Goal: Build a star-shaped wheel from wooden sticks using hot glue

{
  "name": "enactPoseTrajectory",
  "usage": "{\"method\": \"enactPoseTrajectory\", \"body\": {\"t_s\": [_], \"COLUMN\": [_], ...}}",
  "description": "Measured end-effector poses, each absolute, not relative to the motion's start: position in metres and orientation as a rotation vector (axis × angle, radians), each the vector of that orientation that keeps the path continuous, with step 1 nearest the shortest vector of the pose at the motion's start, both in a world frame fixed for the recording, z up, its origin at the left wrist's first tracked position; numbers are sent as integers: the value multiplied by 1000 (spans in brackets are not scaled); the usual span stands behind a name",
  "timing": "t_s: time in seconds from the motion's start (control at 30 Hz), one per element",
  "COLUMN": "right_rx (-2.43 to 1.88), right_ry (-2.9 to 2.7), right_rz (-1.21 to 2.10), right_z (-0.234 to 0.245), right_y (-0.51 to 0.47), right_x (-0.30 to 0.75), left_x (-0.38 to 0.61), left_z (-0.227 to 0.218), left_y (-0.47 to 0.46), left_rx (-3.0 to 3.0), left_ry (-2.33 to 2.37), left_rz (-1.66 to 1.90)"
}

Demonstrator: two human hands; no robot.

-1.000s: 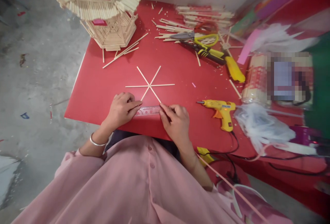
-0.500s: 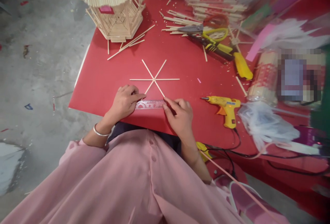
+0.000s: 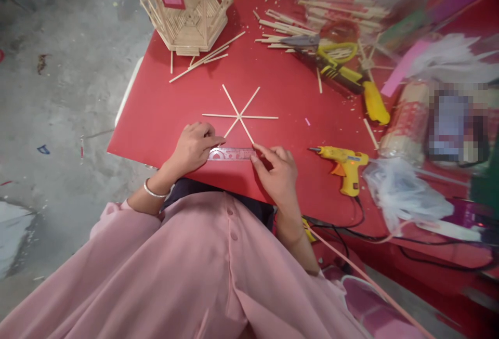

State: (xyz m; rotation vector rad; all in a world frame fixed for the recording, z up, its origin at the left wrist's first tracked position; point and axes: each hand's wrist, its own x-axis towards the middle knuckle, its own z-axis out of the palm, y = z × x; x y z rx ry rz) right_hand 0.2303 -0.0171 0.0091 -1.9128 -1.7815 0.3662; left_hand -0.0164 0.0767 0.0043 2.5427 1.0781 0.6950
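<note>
The left hand [image 3: 195, 144] has its fingers curled close over the left end of a clear ruler [image 3: 233, 154], and the right hand [image 3: 277, 167] holds the other end narrowly between thumb and forefinger. The ruler lies near the front edge of the red tabletop [image 3: 171, 120], just below a six-armed star of thin wooden sticks [image 3: 239, 117]. The star lies flat; its lower right arm meets the right forefinger, and its lower left arm ends at the left thumb, where I cannot tell whether they touch.

Right of the right hand, well apart from it, lies a yellow glue gun [image 3: 349, 159], nozzle pointing left toward the hands. Its black cord [image 3: 363, 213] trails to the front edge. A crumpled plastic bag [image 3: 405, 193] crowds its rear, with a wrapped bundle of sticks [image 3: 405, 115] behind and a pixelated patch beside that.

Farther back, scissors [image 3: 312, 41] lie across a pile of loose sticks [image 3: 273, 29], covering some of them, next to a black-and-yellow hand tool [image 3: 343, 75]. At back left stands a stick-built pavilion model [image 3: 191, 22], its top cut off by the view; a few long sticks [image 3: 208, 58] lie before it.
</note>
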Motion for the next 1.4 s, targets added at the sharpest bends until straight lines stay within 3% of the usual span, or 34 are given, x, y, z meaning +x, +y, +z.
{"method": "enactPoseTrajectory", "body": {"t_s": [0.83,1.4], "right_rx": [-1883,-1721], "right_ry": [-1826,-1879], "right_rz": [336,46], "right_z": [8,-16], "right_y": [-17,-9], "right_x": [230,231], "left_x": [-18,-21], "left_z": [4,-2], "left_y": [78,75], "left_rx": [2520,2506], "left_ry": [1085,1138], "left_rz": [638,657]}}
